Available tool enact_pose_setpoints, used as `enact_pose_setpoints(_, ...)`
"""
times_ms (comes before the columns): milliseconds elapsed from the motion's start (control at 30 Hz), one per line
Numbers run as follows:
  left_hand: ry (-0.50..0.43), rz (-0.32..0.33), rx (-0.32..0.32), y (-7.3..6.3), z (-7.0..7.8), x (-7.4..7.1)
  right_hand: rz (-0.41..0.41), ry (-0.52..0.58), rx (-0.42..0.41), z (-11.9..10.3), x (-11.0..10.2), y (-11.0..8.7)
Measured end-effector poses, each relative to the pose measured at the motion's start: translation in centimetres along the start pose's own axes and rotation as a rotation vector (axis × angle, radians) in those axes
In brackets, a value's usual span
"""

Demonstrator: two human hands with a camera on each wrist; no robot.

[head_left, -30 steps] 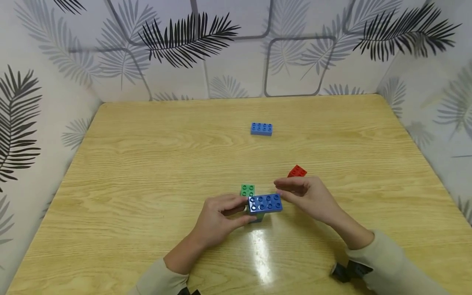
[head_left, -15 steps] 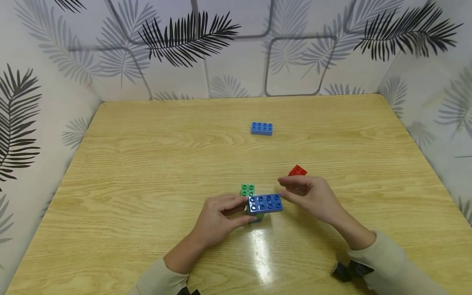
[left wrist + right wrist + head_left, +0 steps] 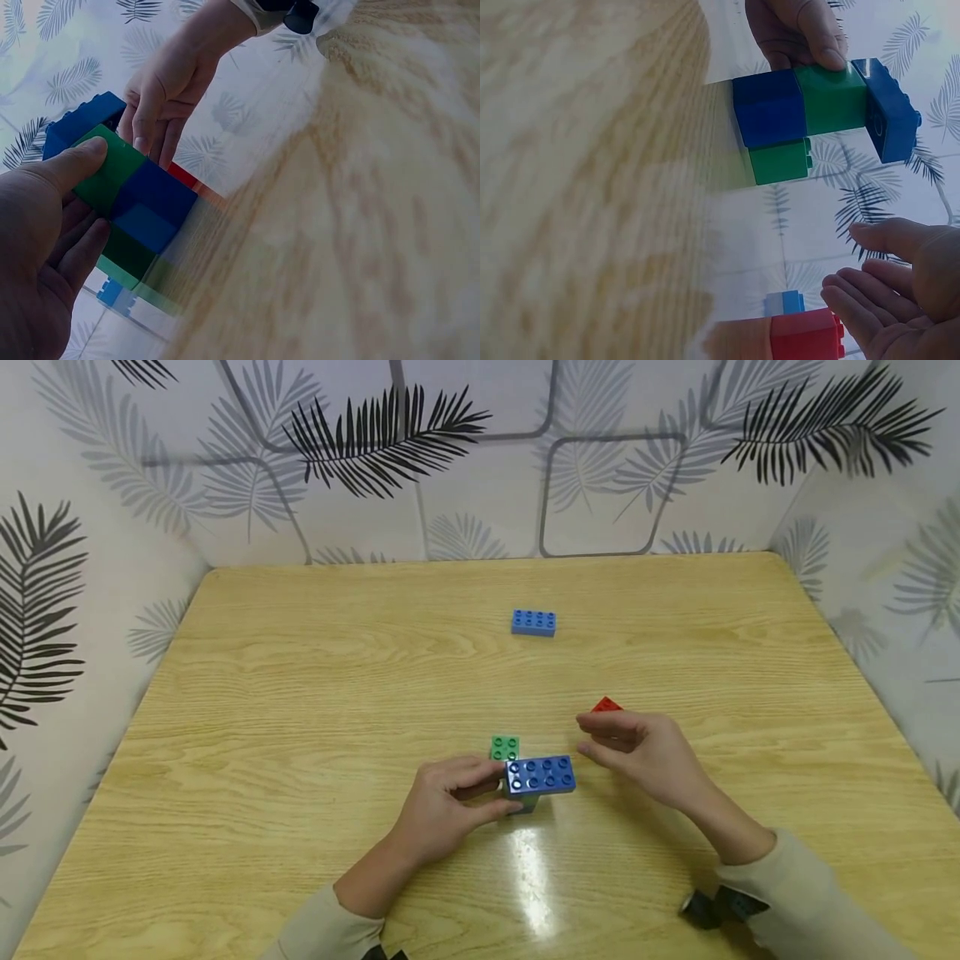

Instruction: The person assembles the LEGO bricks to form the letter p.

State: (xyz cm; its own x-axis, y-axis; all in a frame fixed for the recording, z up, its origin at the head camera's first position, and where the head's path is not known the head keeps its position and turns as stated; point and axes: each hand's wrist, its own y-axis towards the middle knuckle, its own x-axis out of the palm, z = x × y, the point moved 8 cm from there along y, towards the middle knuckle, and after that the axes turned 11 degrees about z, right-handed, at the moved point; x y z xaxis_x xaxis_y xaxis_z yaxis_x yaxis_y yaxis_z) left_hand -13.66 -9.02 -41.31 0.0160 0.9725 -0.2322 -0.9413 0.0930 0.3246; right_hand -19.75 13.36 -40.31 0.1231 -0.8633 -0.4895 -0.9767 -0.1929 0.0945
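My left hand (image 3: 438, 806) pinches the middle green brick (image 3: 831, 99) of a small stack between thumb and fingers. Under it sits a blue brick (image 3: 769, 109) at table level, and a long dark blue brick (image 3: 540, 775) with two rows of studs caps the stack, jutting out to the right. Right behind the stack stands a low green brick (image 3: 505, 746). My right hand (image 3: 652, 756) hovers apart from the stack, fingers relaxed and holding nothing. Just past its fingertips lies a red brick (image 3: 606, 704), partly hidden by the hand in the head view.
A lighter blue brick (image 3: 533, 623) lies farther back on the wooden table (image 3: 337, 652). Walls with a leaf pattern border the table at the back and both sides. A dark device (image 3: 701, 910) is on the right wrist.
My right hand has drawn away to the right from the long blue brick, now covering more of the red brick. The left hand and the stack stay in place.
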Motion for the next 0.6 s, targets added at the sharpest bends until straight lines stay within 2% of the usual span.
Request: enact_pose_setpoints(600,-0.017,-0.008,-0.021,0.0,-0.1,0.0,0.058,-0.041,-0.034,-0.3,-1.9,0.7)
